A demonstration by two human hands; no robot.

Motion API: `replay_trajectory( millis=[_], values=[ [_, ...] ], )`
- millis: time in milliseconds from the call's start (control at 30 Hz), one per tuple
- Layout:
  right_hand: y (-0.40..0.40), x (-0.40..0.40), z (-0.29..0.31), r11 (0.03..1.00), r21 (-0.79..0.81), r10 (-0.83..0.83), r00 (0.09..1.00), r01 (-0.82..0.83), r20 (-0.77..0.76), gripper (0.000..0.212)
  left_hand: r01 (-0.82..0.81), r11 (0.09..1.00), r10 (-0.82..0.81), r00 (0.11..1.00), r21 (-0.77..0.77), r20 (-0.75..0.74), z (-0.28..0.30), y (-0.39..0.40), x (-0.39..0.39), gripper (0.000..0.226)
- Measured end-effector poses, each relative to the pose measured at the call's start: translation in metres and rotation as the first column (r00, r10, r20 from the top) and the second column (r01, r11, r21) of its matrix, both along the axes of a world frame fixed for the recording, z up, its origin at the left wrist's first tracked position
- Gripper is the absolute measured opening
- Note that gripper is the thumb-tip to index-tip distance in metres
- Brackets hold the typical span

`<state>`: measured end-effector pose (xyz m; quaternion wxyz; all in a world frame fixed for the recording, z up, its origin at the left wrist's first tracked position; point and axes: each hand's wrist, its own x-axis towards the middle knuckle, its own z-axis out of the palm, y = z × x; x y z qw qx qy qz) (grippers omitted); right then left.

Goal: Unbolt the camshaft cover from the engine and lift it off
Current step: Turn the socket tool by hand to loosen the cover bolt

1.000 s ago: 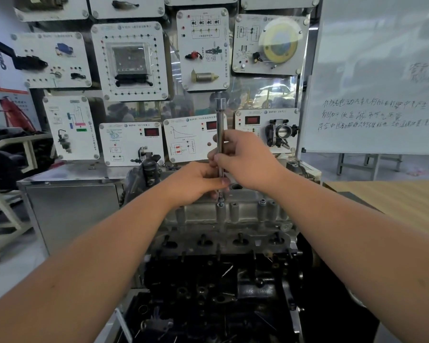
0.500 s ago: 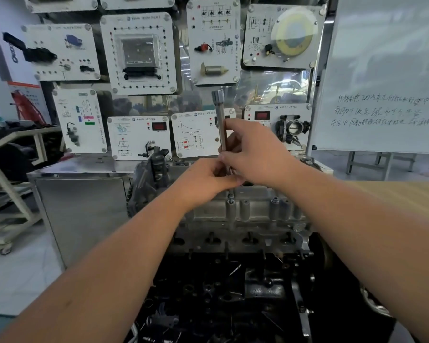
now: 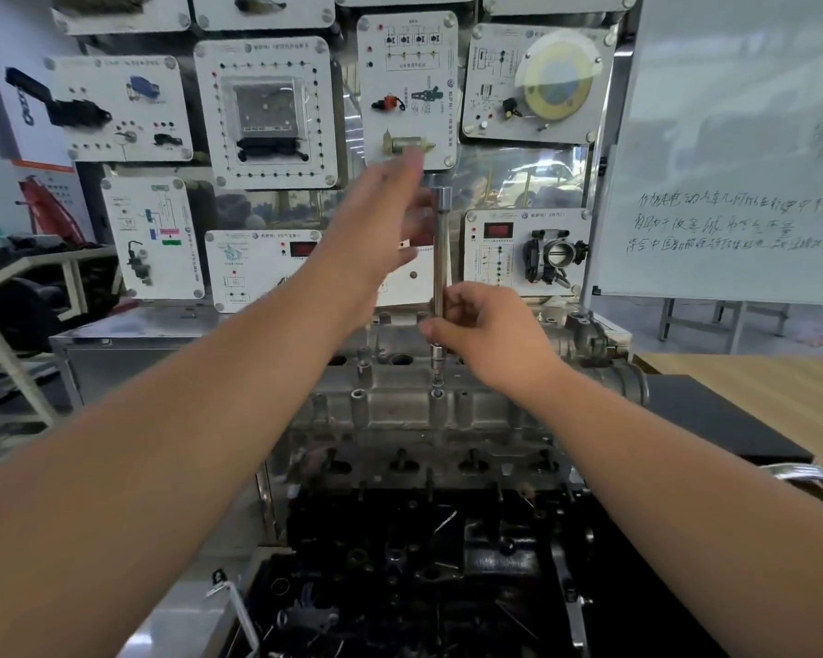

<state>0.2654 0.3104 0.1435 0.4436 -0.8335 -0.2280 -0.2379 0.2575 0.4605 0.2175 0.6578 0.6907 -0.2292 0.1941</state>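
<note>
Right hand (image 3: 483, 332) pinches the upright extension (image 3: 442, 258); left hand (image 3: 381, 220) hovers open at ten o'clock. The cover (image 3: 400, 410) looks heavy, rigid; grip both ends.

Bright, even indoor light; wide-angle view, one hand smeared by motion.
Soft diffuse light, no hard shadows. Left hand (image 3: 376, 220) blurred, fingertips ghosted; right hand (image 3: 483, 332) and the steel tool (image 3: 442, 249) it grips fairly sharp. Whiteboard (image 3: 732, 149) washed pale with faint glare, handwriting readable but soft. Clear plastic sheet (image 3: 519, 178) between the wall panels (image 3: 267, 111) carries reflections. Lower engine (image 3: 424, 562) very dark, detail lost in black. Barrel distortion bends panels and forearms at the edges; corners soft. Overall mild compression softness.
</note>
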Motion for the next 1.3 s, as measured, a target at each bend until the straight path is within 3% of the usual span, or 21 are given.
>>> replay_trajectory(
  millis=[67, 200, 367, 467, 533, 700, 867, 1000, 1133, 1200, 1300],
  values=[
    [0.002, 0.002, -0.014, 1.000, 0.020, 0.007, 1.000, -0.006, -0.026, 0.022, 0.029, 0.999, -0.030, 0.999, -0.024, -0.038, 0.014, -0.018, -0.005, 0.030],
    [0.006, 0.005, -0.024, 0.994, -0.101, -0.041, 0.998, 0.045, 0.044, 0.034, -0.058, 0.998, 0.057, 0.998, -0.028, -0.017, 0.011, -0.040, 0.000, 0.029],
    [0.001, 0.010, -0.026, 0.989, -0.109, 0.087, 0.992, -0.097, -0.097, 0.034, -0.079, 0.993, 0.081, 0.997, -0.091, 0.017, 0.007, -0.050, 0.009, 0.033],
    [-0.011, 0.018, -0.026, 0.958, 0.128, 0.282, 0.922, -0.257, -0.264, 0.024, -0.122, 0.985, 0.140, 0.979, -0.124, 0.148, -0.007, -0.053, 0.016, 0.029],
    [-0.020, 0.023, -0.024, 0.923, 0.230, 0.369, 0.878, -0.308, -0.305, 0.018, -0.127, 0.971, 0.160, 0.974, -0.200, 0.158, -0.017, -0.052, 0.020, 0.022],
    [-0.024, 0.027, -0.023, 0.939, 0.180, 0.335, 0.898, -0.292, -0.287, 0.003, -0.024, 0.953, 0.065, 0.990, -0.301, 0.128, -0.019, -0.046, 0.024, 0.023],
    [-0.020, 0.025, -0.026, 0.933, 0.246, 0.316, 0.926, -0.264, -0.205, 0.018, 0.117, 0.916, -0.116, 0.993, -0.384, 0.027, -0.015, -0.050, 0.020, 0.039],
    [-0.023, 0.027, -0.027, 0.917, 0.281, 0.357, 0.895, -0.282, -0.267, 0.004, 0.106, 0.941, -0.096, 0.994, -0.322, 0.047, -0.016, -0.044, 0.020, 0.028],
    [-0.023, 0.027, -0.026, 0.929, 0.189, 0.359, 0.898, -0.318, -0.256, 0.021, 0.066, 0.951, -0.037, 0.994, -0.301, 0.101, -0.018, -0.038, 0.017, 0.018],
    [-0.021, 0.026, -0.028, 0.935, 0.171, 0.344, 0.911, -0.311, -0.227, 0.040, 0.066, 0.958, -0.036, 0.993, -0.278, 0.115, -0.018, -0.042, 0.016, 0.019],
    [-0.019, 0.030, -0.032, 0.940, 0.200, 0.313, 0.933, -0.277, -0.179, 0.026, 0.166, 0.958, -0.152, 0.986, -0.234, 0.074, -0.018, -0.048, 0.014, 0.037]
  ],
)
